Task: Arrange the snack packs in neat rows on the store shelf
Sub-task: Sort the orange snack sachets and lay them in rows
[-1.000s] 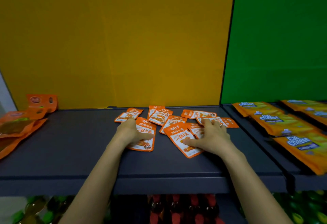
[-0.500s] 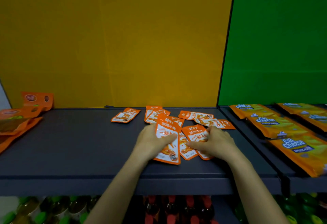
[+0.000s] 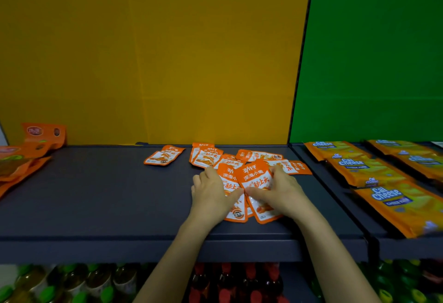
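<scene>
Left grip (image 3: 211, 195) has slid the left pack (image 3: 229, 178) rightward across the shelf (image 3: 96, 195), away from the lone pack (image 3: 164, 155) at back left. Right grip (image 3: 280, 192) has drawn the right pack (image 3: 256, 178) leftward and forward. The two packs, apart 1 s ago, now overlap; thumbs nearly meet.

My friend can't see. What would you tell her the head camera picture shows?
The left hand and right hand grip overlapping orange snack packs on a dark shelf. More orange packs lie scattered behind them, and yellow Cal Cheese packs lie in rows on the right.
</scene>
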